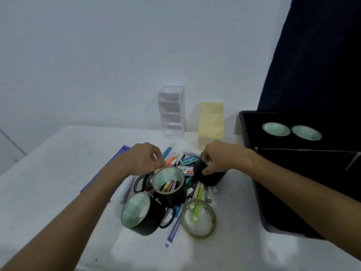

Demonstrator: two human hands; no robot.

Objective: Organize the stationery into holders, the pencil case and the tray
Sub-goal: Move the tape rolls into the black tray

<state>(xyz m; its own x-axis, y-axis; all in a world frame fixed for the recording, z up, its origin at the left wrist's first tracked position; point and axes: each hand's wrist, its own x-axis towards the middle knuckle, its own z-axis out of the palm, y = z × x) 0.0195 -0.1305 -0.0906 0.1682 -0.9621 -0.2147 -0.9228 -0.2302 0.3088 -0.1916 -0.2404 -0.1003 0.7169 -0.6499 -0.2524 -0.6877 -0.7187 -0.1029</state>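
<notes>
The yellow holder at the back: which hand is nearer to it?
Right. The right hand, gripping a black tape roll, sits just in front of the yellow holder; the left hand is farther off to its left.

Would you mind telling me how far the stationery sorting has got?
Done: two black tape rolls lie in the dark tray. In hand: the right hand grips another black roll; the left hand hovers over the pile. Left: pens, scissors, clear tape ring; the clear tiered holder and yellow holder look empty.

Black tape rolls (169,187) atop jumbled pens (172,155), mid-table.
</notes>
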